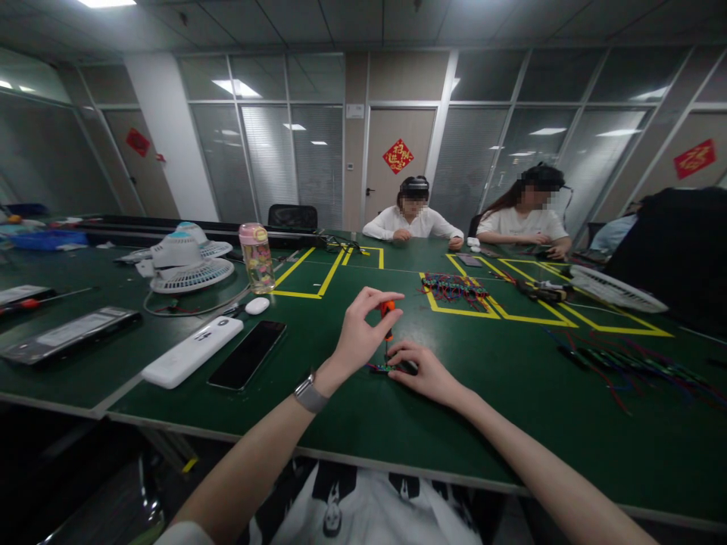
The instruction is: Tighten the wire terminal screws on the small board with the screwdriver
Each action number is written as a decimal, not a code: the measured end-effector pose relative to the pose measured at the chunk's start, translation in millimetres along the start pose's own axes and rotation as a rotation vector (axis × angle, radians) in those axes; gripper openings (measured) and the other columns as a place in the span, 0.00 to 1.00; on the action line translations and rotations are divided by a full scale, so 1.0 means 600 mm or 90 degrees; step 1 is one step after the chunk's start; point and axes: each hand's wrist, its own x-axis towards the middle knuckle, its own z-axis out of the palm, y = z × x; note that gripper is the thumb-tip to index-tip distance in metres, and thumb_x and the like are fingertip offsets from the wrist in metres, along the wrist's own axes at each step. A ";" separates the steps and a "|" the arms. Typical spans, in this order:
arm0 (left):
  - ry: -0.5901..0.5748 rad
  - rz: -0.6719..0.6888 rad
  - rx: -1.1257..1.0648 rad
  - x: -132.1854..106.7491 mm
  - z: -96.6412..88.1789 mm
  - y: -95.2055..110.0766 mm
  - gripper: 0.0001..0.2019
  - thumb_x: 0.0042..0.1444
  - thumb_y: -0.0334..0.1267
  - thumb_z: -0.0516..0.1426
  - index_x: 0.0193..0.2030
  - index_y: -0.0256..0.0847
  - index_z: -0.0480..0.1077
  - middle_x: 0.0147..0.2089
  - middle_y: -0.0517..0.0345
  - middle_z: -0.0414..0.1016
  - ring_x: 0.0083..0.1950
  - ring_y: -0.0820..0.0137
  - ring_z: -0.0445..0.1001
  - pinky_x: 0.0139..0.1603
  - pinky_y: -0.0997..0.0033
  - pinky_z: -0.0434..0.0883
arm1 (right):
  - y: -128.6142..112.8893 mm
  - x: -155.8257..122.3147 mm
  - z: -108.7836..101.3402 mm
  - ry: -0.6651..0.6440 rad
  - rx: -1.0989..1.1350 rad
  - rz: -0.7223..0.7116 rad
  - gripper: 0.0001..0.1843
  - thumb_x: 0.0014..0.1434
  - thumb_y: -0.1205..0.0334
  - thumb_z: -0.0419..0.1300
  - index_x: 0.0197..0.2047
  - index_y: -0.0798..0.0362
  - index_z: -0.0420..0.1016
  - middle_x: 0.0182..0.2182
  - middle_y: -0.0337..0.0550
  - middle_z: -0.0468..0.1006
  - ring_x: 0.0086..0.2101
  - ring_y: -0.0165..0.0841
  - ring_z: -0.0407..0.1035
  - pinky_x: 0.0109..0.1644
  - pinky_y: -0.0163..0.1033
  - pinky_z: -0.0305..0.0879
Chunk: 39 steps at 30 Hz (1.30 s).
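Observation:
My left hand (366, 324) is closed round the orange and black handle of a screwdriver (388, 309), thumb on one side and index finger across the top. The screwdriver stands upright, its thin shaft pointing down at a small green circuit board (382, 369) on the table. Whether the tip touches a screw is too small to tell. With its fingertips, my right hand (423, 371) pinches the board's right end and steadies it against the tabletop. A few thin wires stick out at the board's left.
Left of my hands lie a black phone (248, 354), a white power bank (193, 352) and a white earbud case (257, 306). A bottle (257, 257) and white fans (190, 261) stand behind. Wired boards (457, 291) lie inside yellow tape, more (641, 363) at right. Two people sit opposite.

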 end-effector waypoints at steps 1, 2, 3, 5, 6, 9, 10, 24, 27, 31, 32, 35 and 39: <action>-0.001 0.004 0.012 0.000 -0.001 -0.001 0.11 0.59 0.36 0.59 0.48 0.42 0.76 0.44 0.54 0.72 0.45 0.69 0.72 0.51 0.69 0.69 | 0.001 0.000 0.001 0.002 -0.002 0.004 0.03 0.54 0.67 0.66 0.35 0.51 0.80 0.43 0.46 0.78 0.44 0.38 0.72 0.50 0.44 0.67; -0.014 0.003 0.010 -0.001 -0.001 -0.002 0.12 0.61 0.36 0.57 0.50 0.43 0.75 0.47 0.53 0.71 0.48 0.69 0.72 0.52 0.69 0.68 | 0.002 0.001 0.002 0.005 -0.003 0.006 0.04 0.54 0.67 0.66 0.35 0.52 0.80 0.43 0.46 0.78 0.44 0.38 0.73 0.50 0.44 0.67; -0.033 0.001 -0.005 -0.001 -0.001 -0.003 0.14 0.63 0.36 0.54 0.53 0.44 0.73 0.50 0.53 0.71 0.51 0.68 0.71 0.55 0.68 0.67 | 0.002 0.001 0.002 0.008 -0.004 0.008 0.04 0.53 0.67 0.67 0.34 0.52 0.81 0.43 0.46 0.78 0.44 0.38 0.73 0.50 0.44 0.67; -0.074 -0.002 -0.054 -0.001 -0.001 -0.006 0.17 0.67 0.36 0.48 0.59 0.45 0.69 0.56 0.52 0.70 0.58 0.67 0.69 0.60 0.67 0.65 | 0.003 0.002 0.003 0.018 -0.002 0.011 0.04 0.52 0.66 0.68 0.34 0.52 0.81 0.42 0.46 0.79 0.43 0.38 0.73 0.50 0.44 0.68; -0.087 -0.003 -0.077 -0.002 -0.001 -0.007 0.18 0.67 0.35 0.47 0.61 0.44 0.67 0.58 0.52 0.70 0.59 0.67 0.68 0.62 0.66 0.63 | 0.003 0.003 0.004 0.023 0.000 0.014 0.04 0.52 0.66 0.68 0.33 0.52 0.81 0.42 0.46 0.79 0.43 0.38 0.73 0.49 0.44 0.68; -0.079 -0.004 -0.089 -0.002 0.001 -0.006 0.17 0.66 0.35 0.49 0.59 0.44 0.68 0.54 0.52 0.73 0.56 0.66 0.71 0.59 0.66 0.66 | 0.002 0.004 0.004 0.030 0.009 0.024 0.03 0.51 0.66 0.69 0.32 0.51 0.81 0.41 0.46 0.80 0.42 0.38 0.74 0.49 0.44 0.68; -0.063 0.001 -0.071 -0.002 0.001 -0.004 0.16 0.65 0.35 0.51 0.57 0.44 0.70 0.51 0.53 0.74 0.53 0.67 0.72 0.56 0.68 0.67 | 0.001 0.004 0.004 0.031 0.012 0.029 0.02 0.51 0.66 0.69 0.31 0.51 0.82 0.41 0.46 0.80 0.42 0.39 0.74 0.49 0.44 0.68; -0.021 0.007 0.011 -0.001 -0.001 -0.003 0.12 0.61 0.36 0.57 0.50 0.43 0.74 0.43 0.55 0.71 0.45 0.70 0.71 0.49 0.70 0.69 | -0.001 0.004 0.001 0.028 0.023 0.023 0.05 0.50 0.64 0.70 0.33 0.51 0.81 0.42 0.46 0.79 0.42 0.39 0.74 0.49 0.44 0.69; 0.000 0.007 0.044 -0.001 -0.002 -0.002 0.11 0.61 0.37 0.56 0.49 0.44 0.75 0.46 0.54 0.67 0.49 0.68 0.69 0.54 0.68 0.67 | -0.001 0.004 0.002 0.032 0.027 0.015 0.07 0.49 0.65 0.70 0.34 0.52 0.81 0.41 0.46 0.79 0.43 0.38 0.74 0.51 0.44 0.68; -0.052 0.000 -0.042 0.000 -0.002 -0.007 0.18 0.67 0.34 0.46 0.59 0.45 0.68 0.55 0.52 0.69 0.58 0.68 0.68 0.61 0.66 0.64 | -0.002 0.004 0.001 0.030 0.028 0.021 0.05 0.50 0.66 0.70 0.33 0.52 0.81 0.41 0.46 0.79 0.42 0.38 0.74 0.50 0.43 0.68; -0.057 -0.003 -0.055 0.000 -0.001 -0.007 0.18 0.67 0.34 0.47 0.60 0.44 0.67 0.54 0.52 0.71 0.57 0.68 0.69 0.60 0.66 0.65 | -0.002 0.004 0.001 0.029 0.027 0.022 0.05 0.50 0.66 0.69 0.33 0.52 0.81 0.41 0.46 0.79 0.42 0.38 0.74 0.50 0.43 0.68; -0.024 -0.001 -0.022 0.000 -0.001 -0.006 0.14 0.64 0.35 0.53 0.55 0.43 0.71 0.45 0.54 0.73 0.47 0.69 0.72 0.52 0.69 0.69 | -0.002 0.004 0.001 0.029 0.027 0.019 0.05 0.50 0.66 0.69 0.33 0.52 0.81 0.40 0.46 0.79 0.42 0.38 0.74 0.50 0.43 0.68; 0.017 0.009 0.047 0.000 -0.002 -0.004 0.12 0.60 0.37 0.58 0.50 0.44 0.75 0.45 0.55 0.68 0.47 0.69 0.70 0.52 0.69 0.68 | -0.002 0.004 0.001 0.027 0.022 0.024 0.05 0.50 0.66 0.69 0.33 0.51 0.81 0.40 0.46 0.79 0.42 0.38 0.74 0.50 0.44 0.68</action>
